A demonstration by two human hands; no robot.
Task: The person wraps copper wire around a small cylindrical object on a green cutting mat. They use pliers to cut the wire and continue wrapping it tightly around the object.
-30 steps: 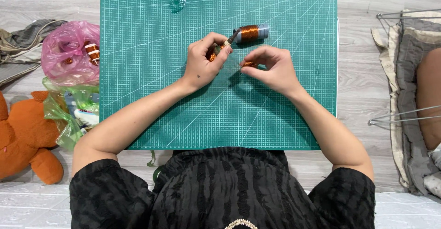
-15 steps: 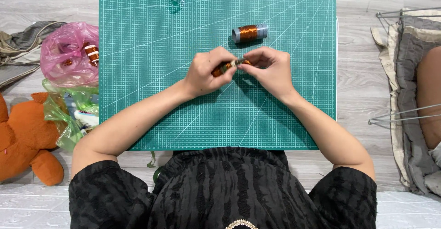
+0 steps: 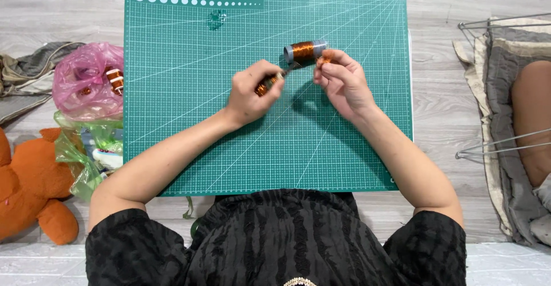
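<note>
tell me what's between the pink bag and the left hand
In the head view, only bare green cutting mat lies between the pink bag and the left hand.

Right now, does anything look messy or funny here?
Mostly tidy. The spool lies on its side on the mat, and bags and an orange plush toy are heaped on the floor beside it. Nothing looks spilled or broken.

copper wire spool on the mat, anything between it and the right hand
Nothing visible does. The copper wire spool lies on the green cutting mat right beside the right hand, whose fingertips pinch a bit of copper wire next to it. The left hand holds a small copper-wound piece just below the spool, not between them.
</note>
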